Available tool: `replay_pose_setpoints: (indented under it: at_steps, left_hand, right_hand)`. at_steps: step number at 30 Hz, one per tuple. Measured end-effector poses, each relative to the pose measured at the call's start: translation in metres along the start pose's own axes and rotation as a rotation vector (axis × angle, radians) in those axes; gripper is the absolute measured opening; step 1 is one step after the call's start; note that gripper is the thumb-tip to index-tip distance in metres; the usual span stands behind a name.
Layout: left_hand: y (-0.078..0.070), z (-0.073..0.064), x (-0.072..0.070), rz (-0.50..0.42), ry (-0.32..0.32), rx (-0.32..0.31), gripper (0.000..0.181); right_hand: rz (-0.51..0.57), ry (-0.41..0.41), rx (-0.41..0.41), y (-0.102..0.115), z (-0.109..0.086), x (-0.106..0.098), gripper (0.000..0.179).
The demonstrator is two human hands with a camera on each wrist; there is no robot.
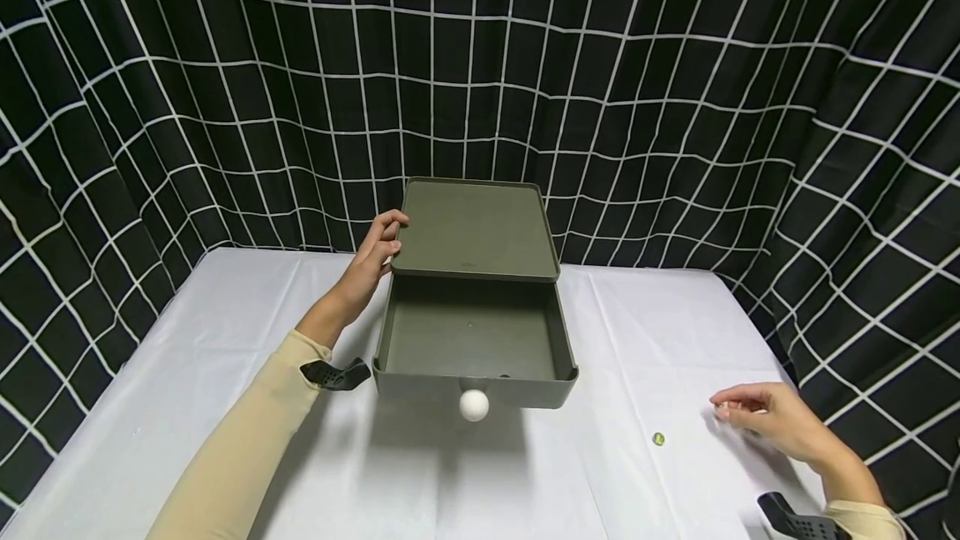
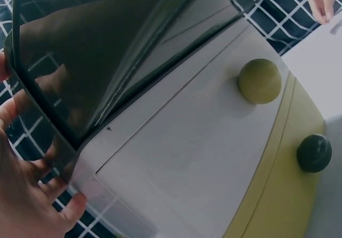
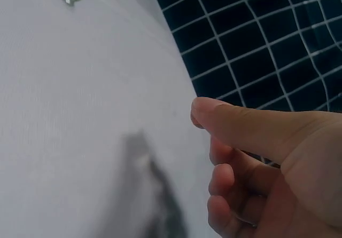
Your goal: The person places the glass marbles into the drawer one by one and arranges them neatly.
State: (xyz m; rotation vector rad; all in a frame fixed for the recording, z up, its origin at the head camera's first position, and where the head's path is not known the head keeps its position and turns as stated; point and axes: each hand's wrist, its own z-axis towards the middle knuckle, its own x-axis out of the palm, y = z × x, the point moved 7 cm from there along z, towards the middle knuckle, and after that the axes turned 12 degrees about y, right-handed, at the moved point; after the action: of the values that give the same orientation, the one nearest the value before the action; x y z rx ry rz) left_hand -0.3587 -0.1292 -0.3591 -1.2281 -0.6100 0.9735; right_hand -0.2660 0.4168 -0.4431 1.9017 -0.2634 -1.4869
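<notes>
A small drawer cabinet (image 1: 476, 227) with an olive-green top stands at the middle of the table. Its top drawer (image 1: 450, 332) is pulled out, with a white knob (image 1: 473, 405) on the front. Against the cabinet's left side rest the fingers of my left hand (image 1: 367, 265), extended along its edge. Over the table at the right, my right hand (image 1: 776, 419) pinches a small, pale, glassy marble (image 1: 722, 411) between thumb and fingertips, mostly hidden by them. A green glass marble (image 1: 658, 438) lies on the cloth to the left of that hand.
Lower drawers show in the left wrist view: a white one with a yellow-green knob (image 2: 259, 81) and a yellow one with a dark knob (image 2: 314, 153). White cloth (image 1: 615, 340) covers the table. A black curtain with white grid lines (image 1: 480, 65) encloses the back and sides.
</notes>
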Motion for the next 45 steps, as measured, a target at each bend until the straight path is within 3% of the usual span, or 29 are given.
replay_pose_setpoints:
  at_steps: [9,29,36,45]
  left_hand:
    - [0.000,-0.001,0.000,-0.005,-0.006,0.005,0.051]
    - [-0.001,-0.001,0.000,-0.022,-0.010,0.011,0.050]
    - [0.002,0.000,0.000,-0.021,-0.006,0.007,0.051]
    - [0.000,0.001,-0.001,-0.035,-0.007,0.020,0.047]
  right_hand:
    - [-0.038,-0.062,-0.008,0.022,0.009,0.000,0.021]
    - [-0.010,-0.180,-0.166,0.061,0.025,-0.006,0.013]
    - [-0.011,-0.178,-0.214,0.076,0.027,-0.007,0.012]
    - [-0.012,-0.179,-0.216,0.094,0.034,-0.008,0.012]
